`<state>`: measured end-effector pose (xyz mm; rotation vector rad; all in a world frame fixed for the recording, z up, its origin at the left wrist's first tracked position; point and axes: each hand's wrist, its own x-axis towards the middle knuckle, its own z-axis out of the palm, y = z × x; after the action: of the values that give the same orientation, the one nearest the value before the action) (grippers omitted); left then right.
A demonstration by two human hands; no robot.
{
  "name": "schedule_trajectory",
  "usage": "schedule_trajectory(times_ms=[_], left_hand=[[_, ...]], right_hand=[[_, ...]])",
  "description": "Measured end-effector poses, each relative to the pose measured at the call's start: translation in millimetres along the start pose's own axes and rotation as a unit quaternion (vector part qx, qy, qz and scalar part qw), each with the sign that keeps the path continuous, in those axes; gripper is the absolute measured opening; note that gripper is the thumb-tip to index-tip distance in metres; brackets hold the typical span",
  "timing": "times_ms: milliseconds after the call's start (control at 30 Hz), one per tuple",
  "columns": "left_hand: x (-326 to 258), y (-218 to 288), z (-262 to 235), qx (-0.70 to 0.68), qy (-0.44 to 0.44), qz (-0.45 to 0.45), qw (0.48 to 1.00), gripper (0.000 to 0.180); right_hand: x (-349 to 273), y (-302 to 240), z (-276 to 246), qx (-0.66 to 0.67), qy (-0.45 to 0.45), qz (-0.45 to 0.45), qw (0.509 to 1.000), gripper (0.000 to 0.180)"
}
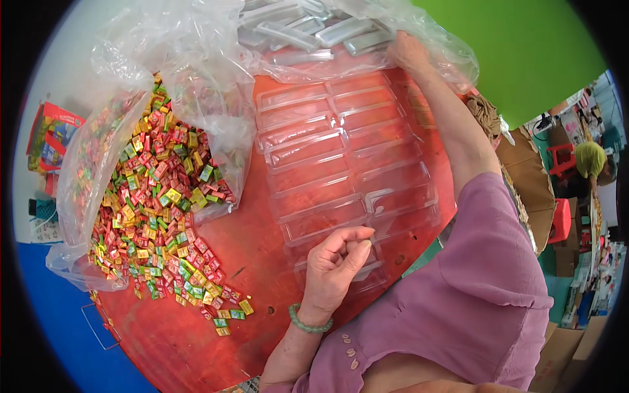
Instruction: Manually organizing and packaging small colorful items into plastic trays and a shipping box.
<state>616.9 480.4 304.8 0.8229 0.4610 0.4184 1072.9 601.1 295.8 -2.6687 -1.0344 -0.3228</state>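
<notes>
While two columns of clear plastic trays [309, 173] lie across the red table [196, 360], the left hand [335, 265] is above their near end, thumb and forefinger pressed together; whether anything thin is between them, I cannot tell. The right hand [409, 52] reaches to the far side, at the edge of a plastic bag [452, 56] holding more trays [288, 36]; its fingertips are hidden, so their grip cannot be told. To the left, small red, yellow and green packets [164, 196] spill from another bag [203, 98]. Far right, a person [591, 160] bends near red stools [560, 221].
</notes>
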Motion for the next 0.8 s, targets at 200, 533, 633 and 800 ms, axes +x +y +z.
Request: schedule_trajectory(times_ms=[200, 533, 633, 800], left_hand=[[-0.1, -1.1, 3.9, 0.024, 0.001, 0.021, 1.0, 0.024], [8.3, -10.4, 0.1, -0.052, 0.07, 0.111, 0.99, 0.045], [11.0, -3.4, 0.3, -0.117, 0.016, 0.171, 0.978, 0.052], [8.5, -8.9, -3.4, -0.123, -0.057, 0.186, 0.973, 0.056]], right_hand=[[-18.5, 21.1, -24.0, 0.103, 0.074, -0.076, 0.989, 0.036], [-223.7, -48.2, -118.1, 0.578, -0.308, -0.054, 0.754, 0.025], [-275.9, -59.8, -144.8, 0.608, -0.437, -0.012, 0.662, 0.022], [-310.0, -63.6, -135.8, 0.654, -0.501, 0.02, 0.567, 0.02]])
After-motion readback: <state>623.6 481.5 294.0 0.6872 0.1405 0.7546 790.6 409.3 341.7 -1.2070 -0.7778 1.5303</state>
